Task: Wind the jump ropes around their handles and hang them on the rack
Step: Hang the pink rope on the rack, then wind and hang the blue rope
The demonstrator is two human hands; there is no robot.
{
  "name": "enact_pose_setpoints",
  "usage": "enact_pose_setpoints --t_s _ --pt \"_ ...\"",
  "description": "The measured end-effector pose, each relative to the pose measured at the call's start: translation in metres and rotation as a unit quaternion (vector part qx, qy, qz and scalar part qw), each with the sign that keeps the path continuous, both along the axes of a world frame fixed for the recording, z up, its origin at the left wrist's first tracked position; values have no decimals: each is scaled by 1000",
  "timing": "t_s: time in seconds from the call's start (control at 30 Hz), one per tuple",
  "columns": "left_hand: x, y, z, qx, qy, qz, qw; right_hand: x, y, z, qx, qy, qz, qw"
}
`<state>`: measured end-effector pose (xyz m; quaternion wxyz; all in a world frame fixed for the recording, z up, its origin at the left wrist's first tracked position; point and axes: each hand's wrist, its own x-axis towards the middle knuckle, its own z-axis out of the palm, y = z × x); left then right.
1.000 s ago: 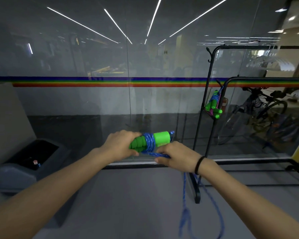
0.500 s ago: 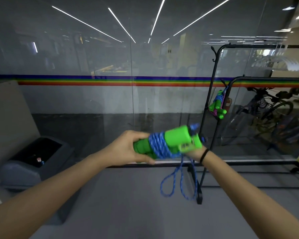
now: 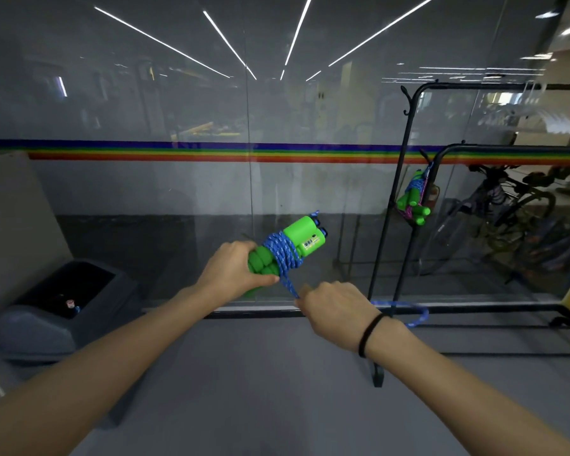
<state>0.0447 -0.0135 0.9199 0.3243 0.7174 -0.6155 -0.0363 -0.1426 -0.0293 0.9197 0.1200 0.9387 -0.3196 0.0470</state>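
Observation:
My left hand (image 3: 234, 269) grips the two green jump-rope handles (image 3: 287, 248) held side by side, their thick ends pointing up and right. Blue rope (image 3: 282, 255) is wound several turns around their middle. A taut strand runs down from the coil into my right hand (image 3: 334, 307), which pinches it just below and right of the handles. A short loose loop of blue rope (image 3: 415, 315) trails out to the right past my wrist. A black metal rack (image 3: 408, 179) stands at the right, with wound green-handled ropes (image 3: 413, 200) hanging on it.
A glass wall with a rainbow stripe (image 3: 211, 154) stands directly ahead. A dark grey bin (image 3: 56, 311) sits on the floor at the left beside a pale panel. Bicycles (image 3: 507, 218) are parked behind the glass at the right. Grey floor lies below.
My right hand came from behind the handles to below them, pulling the rope tight. The long dangling loop has shortened to a small loop at the right. The handles tilted upward.

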Motion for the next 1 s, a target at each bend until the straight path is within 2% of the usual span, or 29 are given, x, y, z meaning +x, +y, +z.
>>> enact_pose_setpoints --t_s 0.23,0.37,0.47,0.53,0.6,0.67,0.8,0.9,1.0 --pt "-9 -19 -3 55 -195 38 979 -4 4 28 -55 47 12 997" --pt "3 -22 1 114 -297 54 947 -6 13 49 -72 50 46 995" --pt "11 -18 -7 142 -368 18 919 -12 16 71 -56 24 73 995" --pt "14 -14 -15 113 -380 -47 917 -18 8 88 -17 -1 100 995" --pt "16 -10 -19 59 -364 -138 919 -24 -7 99 29 -36 116 992" --pt "16 -8 -19 3 -343 -225 912 -28 -32 99 103 -107 121 981" --pt "12 -3 -6 -89 -272 -259 922 -27 -86 69 214 -270 94 934" --pt "5 2 8 -126 -139 -255 949 -18 -96 28 350 -333 85 872" --pt "-3 1 9 -131 31 -207 969 1 -80 -9 420 -401 11 814"
